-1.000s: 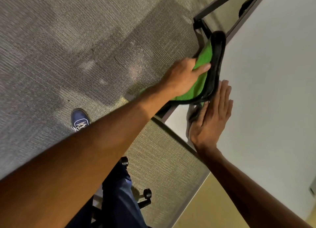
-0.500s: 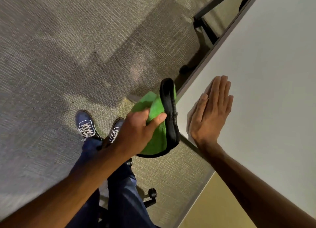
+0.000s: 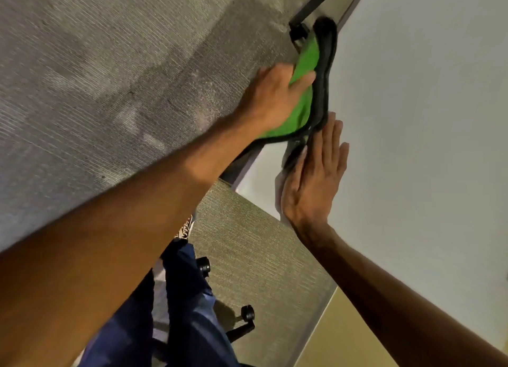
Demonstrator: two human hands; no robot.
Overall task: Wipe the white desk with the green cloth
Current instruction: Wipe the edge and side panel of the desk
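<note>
Desk: the white desk [image 3: 426, 135] fills the right side of the view. Its long edge runs up and away from the person.

Cloth: the green cloth [image 3: 303, 102] has a thick black border. It lies right on the desk edge, part on the top and part hanging over the side.

Left hand: the left hand [image 3: 270, 98] presses down on the cloth at the desk edge. The fingers curl over the green part and grip it.

Right hand: the right hand [image 3: 313, 174] lies flat and spread on the desk top, just near the cloth's low end. It holds nothing. Its fingertips almost touch the black border.

How the cloth feels: I think it is soft, light and floppy. It bends over the edge with ease. It will not break, but it can bunch up or slip off the edge.

Where to hold: best in the middle of the green part, with a flat palm, so it stays spread out.

Floor: gray carpet [image 3: 110, 77] lies left of the desk.
</note>
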